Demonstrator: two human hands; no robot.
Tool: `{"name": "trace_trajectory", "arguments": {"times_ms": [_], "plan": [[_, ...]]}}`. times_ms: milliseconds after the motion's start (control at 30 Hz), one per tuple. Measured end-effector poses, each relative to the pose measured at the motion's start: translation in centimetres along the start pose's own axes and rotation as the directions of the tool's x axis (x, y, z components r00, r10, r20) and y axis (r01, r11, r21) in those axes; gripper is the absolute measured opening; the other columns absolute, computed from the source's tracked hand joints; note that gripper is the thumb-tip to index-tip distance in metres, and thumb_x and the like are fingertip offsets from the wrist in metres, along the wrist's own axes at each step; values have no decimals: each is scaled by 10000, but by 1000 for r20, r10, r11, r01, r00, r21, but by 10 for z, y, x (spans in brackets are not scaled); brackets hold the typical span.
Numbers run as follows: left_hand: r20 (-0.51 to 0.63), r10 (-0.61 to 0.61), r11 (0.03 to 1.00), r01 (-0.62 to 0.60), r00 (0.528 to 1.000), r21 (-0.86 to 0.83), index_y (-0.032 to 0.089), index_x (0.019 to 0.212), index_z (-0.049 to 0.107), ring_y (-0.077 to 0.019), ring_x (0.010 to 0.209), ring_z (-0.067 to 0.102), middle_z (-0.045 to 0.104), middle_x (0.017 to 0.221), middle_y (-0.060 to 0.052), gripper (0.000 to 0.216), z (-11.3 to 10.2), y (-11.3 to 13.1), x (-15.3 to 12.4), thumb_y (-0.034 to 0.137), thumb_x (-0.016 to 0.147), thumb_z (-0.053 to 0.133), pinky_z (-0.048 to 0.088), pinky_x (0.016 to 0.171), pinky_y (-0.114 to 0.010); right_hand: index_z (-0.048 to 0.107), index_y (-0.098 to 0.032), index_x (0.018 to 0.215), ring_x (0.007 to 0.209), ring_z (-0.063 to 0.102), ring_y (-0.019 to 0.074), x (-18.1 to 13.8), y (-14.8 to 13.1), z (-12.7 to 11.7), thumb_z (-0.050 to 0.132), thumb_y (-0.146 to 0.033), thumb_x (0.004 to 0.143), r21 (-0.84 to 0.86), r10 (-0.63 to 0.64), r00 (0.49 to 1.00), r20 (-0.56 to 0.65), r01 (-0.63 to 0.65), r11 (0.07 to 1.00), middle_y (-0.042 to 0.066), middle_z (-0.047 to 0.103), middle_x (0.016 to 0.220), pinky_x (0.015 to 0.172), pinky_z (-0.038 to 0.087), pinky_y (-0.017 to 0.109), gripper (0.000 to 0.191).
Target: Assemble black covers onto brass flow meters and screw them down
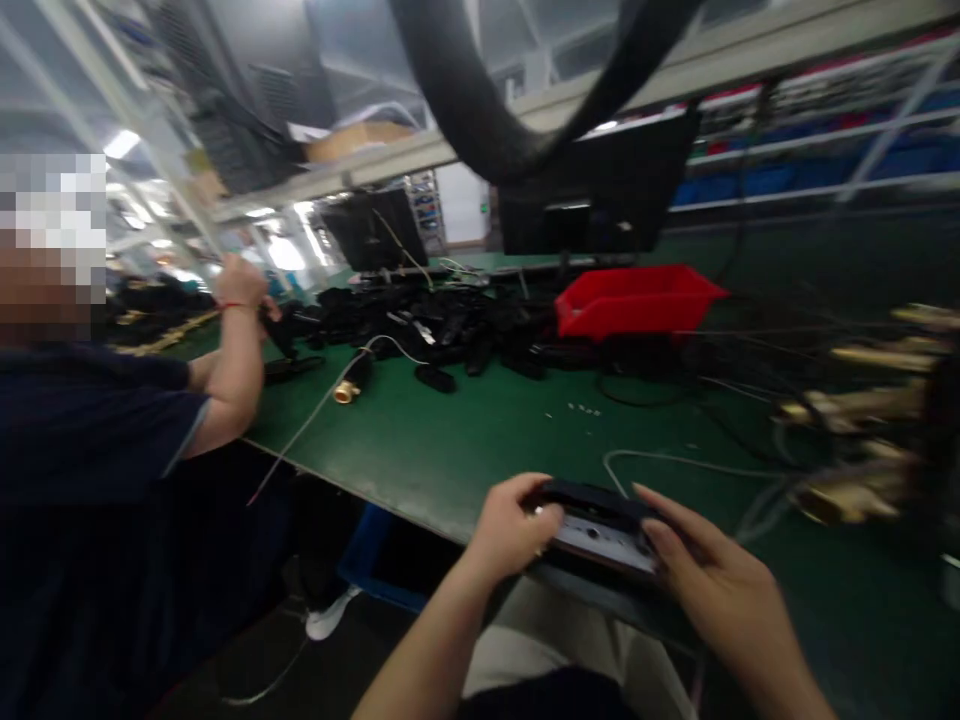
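1. Green bench (480, 450): runs under red bin (637, 300), prob. so parts & work share one surface.
2. Black parts pile (450, 330): just L of bin, prob. for easy reach.
3. Black-and-silver part (604, 545): wearer's side of bin, silver face tilted to wearer, prob. for a clear view.
4. R hand (712, 570): fingers gripping its R end.
5. L hand (510, 525): fingers gripping its L end; two-ended hold prob. steadies it.
6. White bits (585, 408): wearer's side of bin; why, can't tell.

Head-worn camera, facing forward, angled down
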State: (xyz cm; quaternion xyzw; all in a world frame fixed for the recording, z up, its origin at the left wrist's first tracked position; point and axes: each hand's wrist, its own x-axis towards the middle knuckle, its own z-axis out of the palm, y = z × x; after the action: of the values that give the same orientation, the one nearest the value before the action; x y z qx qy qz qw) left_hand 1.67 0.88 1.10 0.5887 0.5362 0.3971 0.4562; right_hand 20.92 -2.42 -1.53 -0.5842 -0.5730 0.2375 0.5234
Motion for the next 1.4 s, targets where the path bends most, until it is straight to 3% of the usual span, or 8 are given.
{"name": "trace_trajectory", "arguments": {"times_ms": [100, 300, 433, 633, 800, 933, 1233, 1400], "plan": [[-6, -17, 1000, 17, 1000, -3, 119, 851, 690, -162, 706, 608, 681, 746, -28, 248, -3, 3, 13, 199, 657, 557, 484, 662, -235, 721, -218, 1013, 793, 644, 228, 5, -10, 2, 555, -443, 754, 78, 132, 991, 10, -132, 988, 57, 703, 888, 729, 541, 354, 381], [25, -73, 996, 74, 997, -53, 129, 850, 676, -157, 708, 614, 679, 751, -26, 267, -1, 1, 22, 230, 642, 542, 469, 646, -229, 661, -174, 1125, 585, 578, 148, 14, -20, 7, 618, -288, 621, 387, 297, 935, 195, -351, 853, 18, 666, 722, 514, 499, 242, 519], [11, -71, 996, 71, 997, -61, 135, 832, 675, -161, 736, 622, 681, 761, -27, 251, -1, 6, 20, 242, 640, 553, 476, 678, -236, 687, -169, 1021, 599, 593, 147, 14, -22, 9, 621, -257, 587, 438, 322, 926, 198, -378, 816, 34, 673, 785, 507, 502, 236, 447], [11, -61, 996, 62, 998, -63, 139, 816, 684, -151, 717, 620, 677, 744, -20, 233, -1, 6, 20, 233, 642, 562, 476, 652, -220, 668, -150, 832, 545, 548, 141, 15, -17, 15, 627, -299, 596, 405, 326, 931, 165, -366, 838, 13, 611, 661, 476, 491, 253, 282], [18, -62, 995, 63, 998, -76, 143, 793, 688, -128, 628, 592, 649, 675, -3, 233, -1, 4, 21, 252, 628, 564, 450, 558, -197, 657, -169, 770, 625, 562, 139, 12, -13, 17, 563, -244, 651, 274, 144, 989, 42, -150, 950, 10, 602, 717, 578, 475, 248, 169], [5, -59, 996, 59, 998, -73, 149, 777, 693, -118, 595, 582, 644, 657, 2, 228, 0, 3, 21, 261, 624, 566, 440, 526, -187, 676, -178, 809, 675, 564, 145, 12, -13, 15, 540, -224, 649, 249, 43, 997, 60, -57, 967, 17, 606, 786, 615, 467, 254, 215], [1, -85, 994, 84, 996, -63, 136, 813, 708, -131, 645, 622, 683, 704, -14, 249, 1, 6, 23, 221, 642, 549, 488, 581, -196, 700, -141, 823, 501, 499, 131, 19, -14, 19, 524, -254, 587, 179, 268, 958, 100, -282, 943, 22, 604, 633, 442, 420, 236, 315], [15, -78, 995, 79, 997, -66, 130, 830, 714, -137, 655, 635, 690, 707, -16, 259, 1, 7, 22, 199, 650, 541, 506, 597, -203, 683, -132, 837, 486, 498, 130, 21, -15, 20, 507, -254, 578, 150, 309, 945, 110, -323, 934, 22, 605, 614, 418, 412, 227, 336]]}}
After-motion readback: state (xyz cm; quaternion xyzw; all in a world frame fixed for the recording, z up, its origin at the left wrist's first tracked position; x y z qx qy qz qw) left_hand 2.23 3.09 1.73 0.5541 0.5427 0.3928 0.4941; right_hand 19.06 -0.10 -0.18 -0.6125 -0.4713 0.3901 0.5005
